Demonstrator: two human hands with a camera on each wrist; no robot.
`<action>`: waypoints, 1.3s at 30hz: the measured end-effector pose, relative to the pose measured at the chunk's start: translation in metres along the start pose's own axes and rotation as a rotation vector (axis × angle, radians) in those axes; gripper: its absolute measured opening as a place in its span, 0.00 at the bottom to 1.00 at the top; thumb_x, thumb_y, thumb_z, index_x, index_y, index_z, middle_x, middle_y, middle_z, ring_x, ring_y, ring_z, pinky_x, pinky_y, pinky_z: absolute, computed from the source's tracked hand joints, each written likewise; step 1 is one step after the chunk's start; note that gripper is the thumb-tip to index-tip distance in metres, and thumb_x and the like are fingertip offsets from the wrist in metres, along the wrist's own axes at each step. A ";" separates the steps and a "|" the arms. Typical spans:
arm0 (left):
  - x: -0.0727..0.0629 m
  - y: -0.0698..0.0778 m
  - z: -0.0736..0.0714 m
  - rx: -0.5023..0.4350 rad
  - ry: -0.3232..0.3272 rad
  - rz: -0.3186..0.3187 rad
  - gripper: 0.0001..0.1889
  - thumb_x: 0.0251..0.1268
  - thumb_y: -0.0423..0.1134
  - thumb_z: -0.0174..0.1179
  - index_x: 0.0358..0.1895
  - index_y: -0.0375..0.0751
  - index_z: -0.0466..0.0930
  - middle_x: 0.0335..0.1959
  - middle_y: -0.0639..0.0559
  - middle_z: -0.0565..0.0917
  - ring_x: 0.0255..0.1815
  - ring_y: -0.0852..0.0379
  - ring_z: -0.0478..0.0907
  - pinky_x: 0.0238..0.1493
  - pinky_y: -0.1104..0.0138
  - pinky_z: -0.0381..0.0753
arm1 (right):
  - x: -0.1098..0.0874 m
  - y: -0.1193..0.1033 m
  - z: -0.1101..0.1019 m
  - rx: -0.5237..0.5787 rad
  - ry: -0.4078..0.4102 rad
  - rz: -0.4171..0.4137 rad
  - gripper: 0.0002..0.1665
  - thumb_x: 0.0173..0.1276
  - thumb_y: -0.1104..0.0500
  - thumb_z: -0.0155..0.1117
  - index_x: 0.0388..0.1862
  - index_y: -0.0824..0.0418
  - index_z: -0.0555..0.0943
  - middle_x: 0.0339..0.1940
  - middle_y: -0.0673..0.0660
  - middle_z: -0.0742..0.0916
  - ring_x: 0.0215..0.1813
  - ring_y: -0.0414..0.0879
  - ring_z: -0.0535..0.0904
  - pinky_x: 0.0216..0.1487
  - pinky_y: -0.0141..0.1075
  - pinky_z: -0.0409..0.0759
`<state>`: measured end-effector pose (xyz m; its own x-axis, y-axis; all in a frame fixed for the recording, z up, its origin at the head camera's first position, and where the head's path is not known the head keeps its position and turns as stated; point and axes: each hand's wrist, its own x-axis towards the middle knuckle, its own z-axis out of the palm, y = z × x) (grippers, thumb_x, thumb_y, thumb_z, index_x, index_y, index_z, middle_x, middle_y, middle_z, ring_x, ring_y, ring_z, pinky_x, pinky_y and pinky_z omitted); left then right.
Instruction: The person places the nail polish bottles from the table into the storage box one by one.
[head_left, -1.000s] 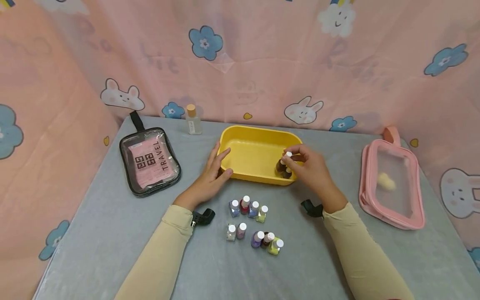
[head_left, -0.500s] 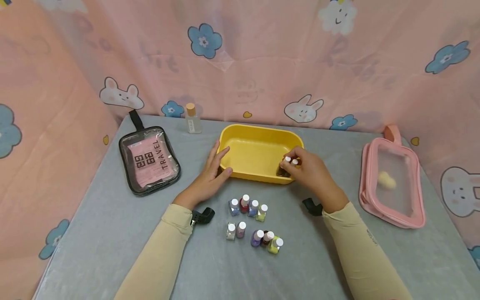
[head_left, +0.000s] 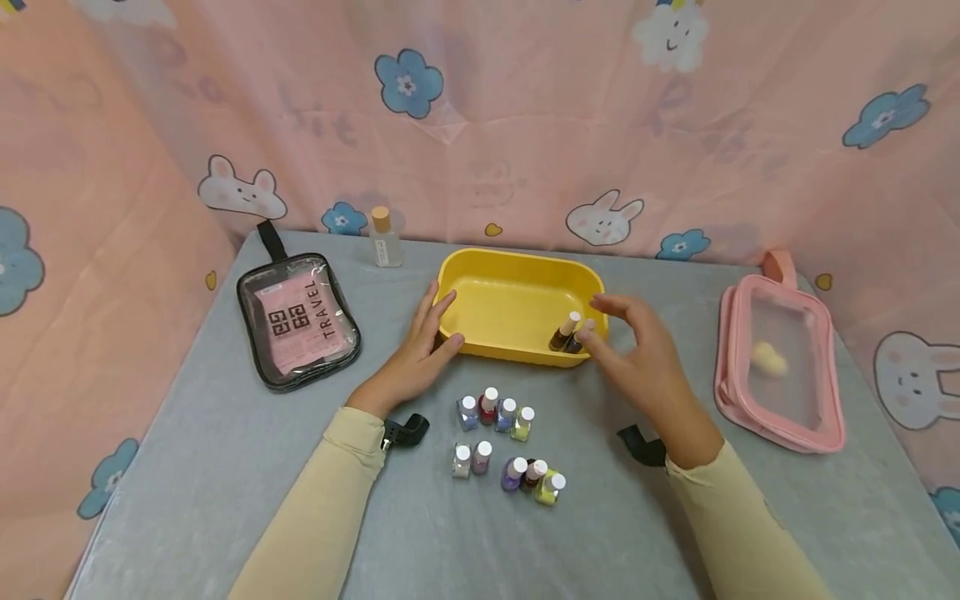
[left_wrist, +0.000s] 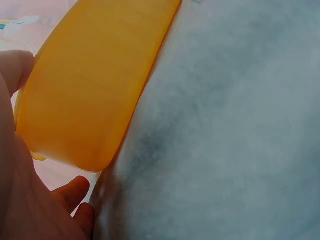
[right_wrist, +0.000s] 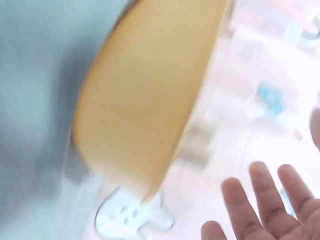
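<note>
At the left end of a yellow plastic basin (head_left: 495, 321), my left hand (head_left: 411, 365) rests with spread fingers against the rim and side. The left wrist view shows the thumb at the basin's rim and other fingertips beside its outer wall. Two small dark nail polish bottles (head_left: 559, 337) with white caps lean inside the basin's front right corner. My right hand (head_left: 651, 371) is by that corner, fingers apart and holding nothing. In the right wrist view its extended fingers (right_wrist: 267, 192) are away from the basin wall.
On the grey cloth before the basin stand several nail polish bottles (head_left: 506, 414) in small groups. A clear bottle (head_left: 386, 246) stands behind left. A black-edged travel pouch (head_left: 300, 323) lies left, a pink clear-front bag (head_left: 783, 367) right. A pink curtain (head_left: 517, 125) hangs behind.
My right hand has let go of the dark nail polish bottles in the basin's corner, spread its fingers and drawn back to the right. The left hand has stayed in place.
</note>
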<state>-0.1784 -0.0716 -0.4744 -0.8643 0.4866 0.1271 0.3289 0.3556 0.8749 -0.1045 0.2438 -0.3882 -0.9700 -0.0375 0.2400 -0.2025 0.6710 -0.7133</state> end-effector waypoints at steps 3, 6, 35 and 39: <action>0.000 0.001 0.000 0.004 0.006 0.008 0.35 0.86 0.43 0.51 0.87 0.45 0.48 0.88 0.43 0.31 0.87 0.42 0.34 0.81 0.38 0.41 | -0.038 -0.006 0.005 0.079 -0.005 -0.166 0.30 0.61 0.65 0.83 0.62 0.63 0.83 0.59 0.57 0.87 0.65 0.51 0.80 0.72 0.38 0.71; 0.000 0.001 0.001 0.011 0.005 0.010 0.35 0.86 0.43 0.51 0.87 0.45 0.48 0.88 0.41 0.32 0.87 0.42 0.33 0.80 0.38 0.42 | -0.078 -0.008 0.015 0.130 -0.052 -0.246 0.34 0.49 0.68 0.88 0.57 0.58 0.87 0.54 0.52 0.90 0.58 0.46 0.84 0.65 0.27 0.73; 0.000 -0.002 0.001 -0.001 0.017 0.017 0.37 0.85 0.43 0.52 0.87 0.43 0.47 0.88 0.42 0.31 0.87 0.42 0.33 0.80 0.37 0.41 | -0.123 -0.010 0.039 0.053 -0.161 -0.119 0.17 0.53 0.60 0.88 0.38 0.45 0.91 0.37 0.34 0.88 0.41 0.35 0.85 0.46 0.29 0.80; 0.001 -0.001 0.000 0.003 0.017 0.020 0.36 0.85 0.45 0.51 0.87 0.43 0.47 0.88 0.42 0.31 0.87 0.41 0.33 0.80 0.36 0.41 | -0.101 -0.028 0.020 -0.015 -0.163 -0.063 0.15 0.56 0.60 0.87 0.39 0.46 0.91 0.38 0.34 0.89 0.42 0.35 0.85 0.45 0.36 0.84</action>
<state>-0.1795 -0.0717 -0.4756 -0.8638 0.4800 0.1530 0.3476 0.3479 0.8707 -0.0038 0.2140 -0.4050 -0.9646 -0.1990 0.1733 -0.2631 0.6747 -0.6896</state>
